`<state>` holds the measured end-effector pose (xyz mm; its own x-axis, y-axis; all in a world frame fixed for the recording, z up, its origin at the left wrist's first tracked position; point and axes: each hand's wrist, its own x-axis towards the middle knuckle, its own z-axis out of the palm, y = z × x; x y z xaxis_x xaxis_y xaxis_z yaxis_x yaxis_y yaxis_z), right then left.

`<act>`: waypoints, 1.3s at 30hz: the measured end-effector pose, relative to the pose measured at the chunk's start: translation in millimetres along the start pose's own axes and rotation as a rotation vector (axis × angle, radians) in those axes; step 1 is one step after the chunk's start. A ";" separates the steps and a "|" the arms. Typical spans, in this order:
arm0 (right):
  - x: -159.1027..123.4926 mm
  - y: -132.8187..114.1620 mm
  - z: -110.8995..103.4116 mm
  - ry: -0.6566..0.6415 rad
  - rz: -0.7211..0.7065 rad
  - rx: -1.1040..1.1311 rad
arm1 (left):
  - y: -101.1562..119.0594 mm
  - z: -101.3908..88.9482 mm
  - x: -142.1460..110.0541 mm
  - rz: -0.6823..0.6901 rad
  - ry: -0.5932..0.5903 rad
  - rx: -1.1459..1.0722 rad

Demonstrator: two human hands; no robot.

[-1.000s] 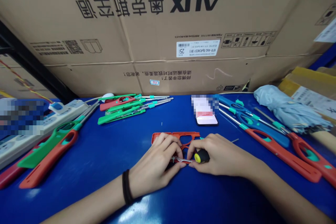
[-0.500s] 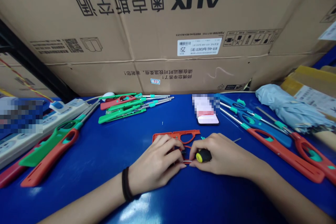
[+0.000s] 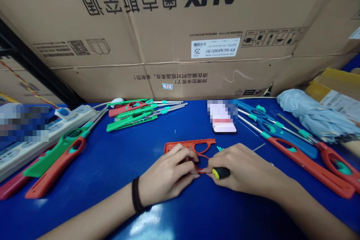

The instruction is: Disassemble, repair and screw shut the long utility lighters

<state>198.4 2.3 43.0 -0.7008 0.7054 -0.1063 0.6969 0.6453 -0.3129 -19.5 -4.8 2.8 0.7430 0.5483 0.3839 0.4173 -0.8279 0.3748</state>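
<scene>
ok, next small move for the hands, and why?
Probably have the right hand press gently on the near red part, left hand steadying: both hands' fingertips are at it, the screwdriver is tucked in the right hand, and the far red casing piece lies just beyond.

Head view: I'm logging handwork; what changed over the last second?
The right hand edged slightly rightward, widening its gap to the left hand; the pale wire between them now hardly shows. The view shifted slightly. The right still holds the black handle; the left stays at the red casing.
</scene>
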 end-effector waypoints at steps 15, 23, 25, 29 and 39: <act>-2.5 5.5 4.3 0.067 -0.018 0.142 | -7.2 -0.7 -6.0 0.124 0.039 0.244; -1.7 3.3 1.5 0.043 0.009 0.152 | -8.1 -0.2 -5.5 0.141 0.074 0.197; -1.5 3.4 1.3 0.028 0.019 0.155 | -8.4 -1.2 -5.5 0.145 0.065 0.208; -0.8 3.8 1.0 0.018 0.036 0.170 | -10.5 -4.4 -5.3 0.135 0.022 0.184; -0.3 3.6 1.4 0.019 0.027 0.178 | 0.0 -4.9 0.0 -0.165 0.001 -0.071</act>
<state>200.9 4.0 40.6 -0.6779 0.7283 -0.1001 0.6766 0.5648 -0.4725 -22.2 -4.2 7.0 0.6671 0.6758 0.3134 0.4952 -0.7166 0.4911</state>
